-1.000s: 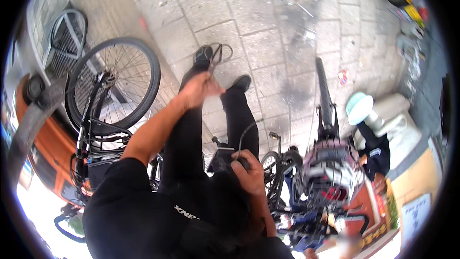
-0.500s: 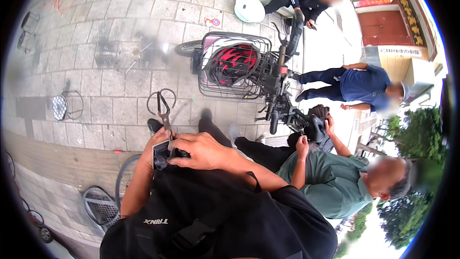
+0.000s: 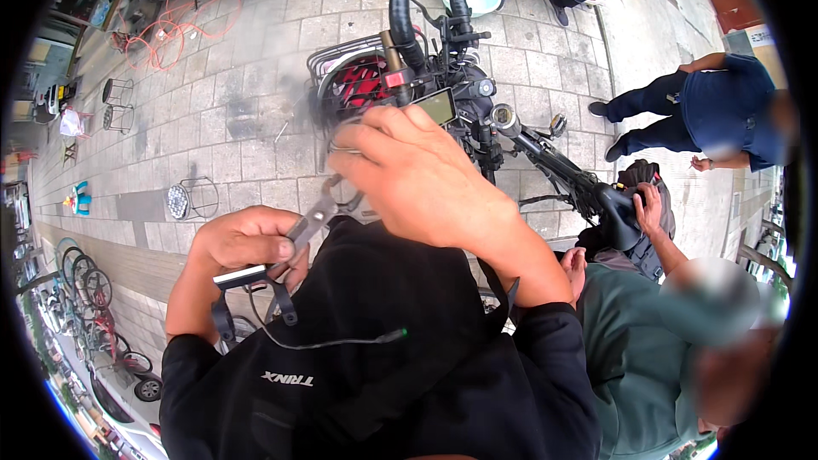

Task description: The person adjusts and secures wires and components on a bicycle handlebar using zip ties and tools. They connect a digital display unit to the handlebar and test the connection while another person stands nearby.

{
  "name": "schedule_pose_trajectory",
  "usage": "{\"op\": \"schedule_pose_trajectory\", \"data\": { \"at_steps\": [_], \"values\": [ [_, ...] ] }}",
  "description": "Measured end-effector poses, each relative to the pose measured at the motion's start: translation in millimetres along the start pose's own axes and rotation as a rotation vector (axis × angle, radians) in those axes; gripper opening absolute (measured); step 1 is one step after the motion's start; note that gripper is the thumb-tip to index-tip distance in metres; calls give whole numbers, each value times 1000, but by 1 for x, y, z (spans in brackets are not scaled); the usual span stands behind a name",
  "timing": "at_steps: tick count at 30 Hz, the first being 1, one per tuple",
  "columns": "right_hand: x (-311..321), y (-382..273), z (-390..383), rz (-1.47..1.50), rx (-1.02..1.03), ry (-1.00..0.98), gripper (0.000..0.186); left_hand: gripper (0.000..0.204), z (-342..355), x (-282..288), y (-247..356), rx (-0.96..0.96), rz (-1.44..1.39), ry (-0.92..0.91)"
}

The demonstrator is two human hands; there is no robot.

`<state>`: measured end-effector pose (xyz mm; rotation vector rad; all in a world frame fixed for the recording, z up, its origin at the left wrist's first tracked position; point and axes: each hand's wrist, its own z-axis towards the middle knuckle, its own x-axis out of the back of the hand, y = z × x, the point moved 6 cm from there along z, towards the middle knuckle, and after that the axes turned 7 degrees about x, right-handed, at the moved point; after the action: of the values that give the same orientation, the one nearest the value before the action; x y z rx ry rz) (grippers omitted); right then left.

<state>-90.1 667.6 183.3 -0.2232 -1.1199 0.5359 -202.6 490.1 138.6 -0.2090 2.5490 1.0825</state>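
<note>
Left hand (image 3: 243,243) curled around small dark device (image 3: 247,276); right hand (image 3: 417,179) raised, gripping pliers (image 3: 319,217). Far basket (image 3: 341,77) holding red helmet (image 3: 362,83).

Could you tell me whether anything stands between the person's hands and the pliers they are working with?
Nothing visible does. The right hand already grips the handles of the pliers, and the left hand, holding a small flat device, touches the jaw end.

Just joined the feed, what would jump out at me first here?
Dead centre, the person's right hand grips the handles of metal pliers, whose tip meets a small black device in the left hand. Behind stands an electric bicycle with a red helmet in its basket; a crouching person in green is at right.
</note>
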Motion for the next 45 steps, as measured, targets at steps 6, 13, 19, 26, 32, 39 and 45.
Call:
{"op": "schedule_pose_trajectory", "data": {
  "at_steps": [6,13,19,26,32,39,45],
  "values": [
    [30,43,-67,253,-194,-166,42,28,64,-31,43,103,145,-296],
    [69,80,-104,-23,-348,-37,46,51,115,-21,108,50,128,-463],
    [99,154,-133,-421,-804,-232,45,58,123,30,102,-214,-73,-417],
    [72,229,-124,-317,-1028,-554,57,56,127,68,67,-294,-363,-319],
    [35,248,-140,626,-1566,-572,73,53,123,81,64,-353,-405,-245],
    [1,241,-154,1090,-1718,-312,72,52,125,92,63,-362,-442,-202],
    [-10,227,-161,1178,-1818,-233,80,49,127,103,61,-389,-446,-199]
  ]
}}
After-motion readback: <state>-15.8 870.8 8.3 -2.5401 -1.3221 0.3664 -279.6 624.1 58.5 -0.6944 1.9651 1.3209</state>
